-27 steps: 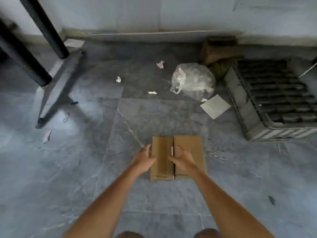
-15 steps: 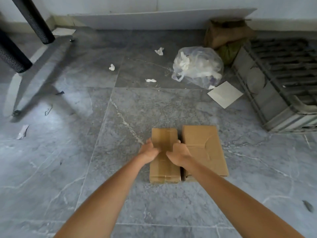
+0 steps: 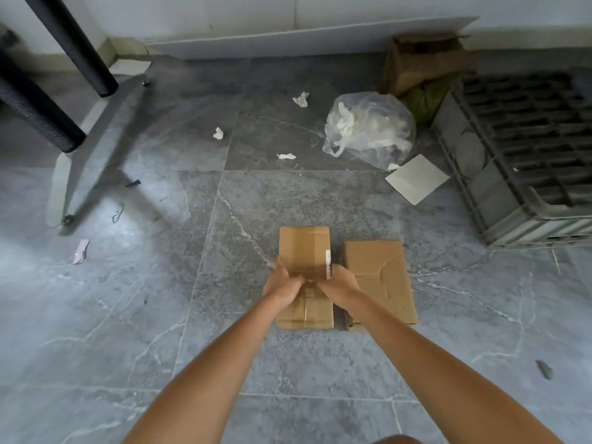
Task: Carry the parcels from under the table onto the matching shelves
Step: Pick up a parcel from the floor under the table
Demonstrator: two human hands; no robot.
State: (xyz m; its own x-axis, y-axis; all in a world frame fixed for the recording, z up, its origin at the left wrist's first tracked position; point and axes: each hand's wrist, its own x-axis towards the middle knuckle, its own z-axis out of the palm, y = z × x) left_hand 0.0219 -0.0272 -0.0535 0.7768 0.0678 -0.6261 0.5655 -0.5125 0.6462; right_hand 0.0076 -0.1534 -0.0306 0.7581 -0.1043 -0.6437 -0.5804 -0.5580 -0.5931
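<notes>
Two brown cardboard parcels flat on the grey tiled floor, side by side and nearly touching: narrower parcel on the left, taped, with a white label strip at its right edge; wider parcel on the right, creased. Left hand and right hand both curled onto the narrower parcel, fingers wrapped at its long edges, thumbs meeting on top. Probably stiff, light, slim enough for a two-sided clamp; best taken by the long edges near the middle, clear of loose tape. No shelves in view; black desk legs at upper left
</notes>
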